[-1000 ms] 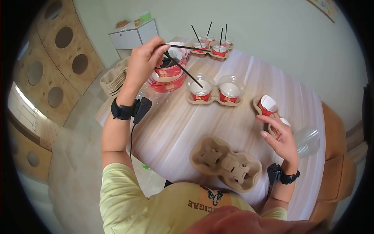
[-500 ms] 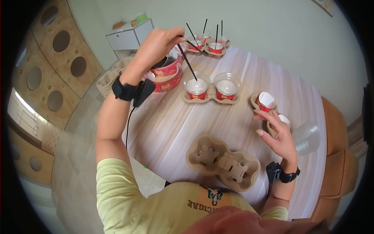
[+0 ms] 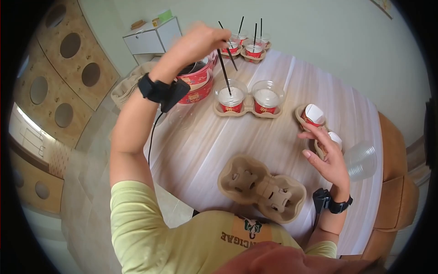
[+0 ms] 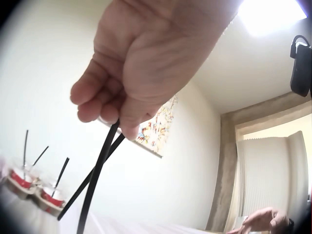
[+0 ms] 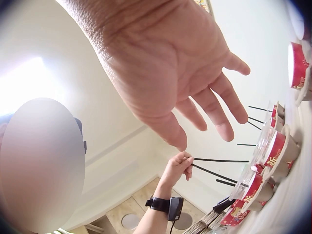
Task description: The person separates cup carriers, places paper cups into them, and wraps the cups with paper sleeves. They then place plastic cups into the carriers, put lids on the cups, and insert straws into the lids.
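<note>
High over the far left of the table, my left hand (image 3: 203, 42) pinches two black straws (image 3: 223, 68) near their tops. In the left wrist view the straws (image 4: 99, 168) cross below the fingertips of that hand (image 4: 141, 63). One straw's lower end reaches the left lidded cup (image 3: 231, 101); whether it is inside the lid I cannot tell. The right lidded cup (image 3: 266, 101) shares the same cardboard carrier (image 3: 248, 107). My right hand (image 3: 327, 157) hovers with spread fingers by two red cups with white tops (image 3: 314, 114), holding nothing, as the right wrist view shows of the hand (image 5: 165, 63).
An unfilled cardboard carrier (image 3: 262, 188) lies near the front edge. Stacked clear cups (image 3: 361, 160) lie at the right. Red tubs (image 3: 197, 86) and stacked carriers (image 3: 130, 89) stand at the left; several cups with straws (image 3: 253, 49) are at the back. Brown chairs (image 3: 396, 182) border the right side.
My left hand has moved right and away from the body with the straws, which now hang more steeply over the left lidded cup. My right hand has barely moved.
</note>
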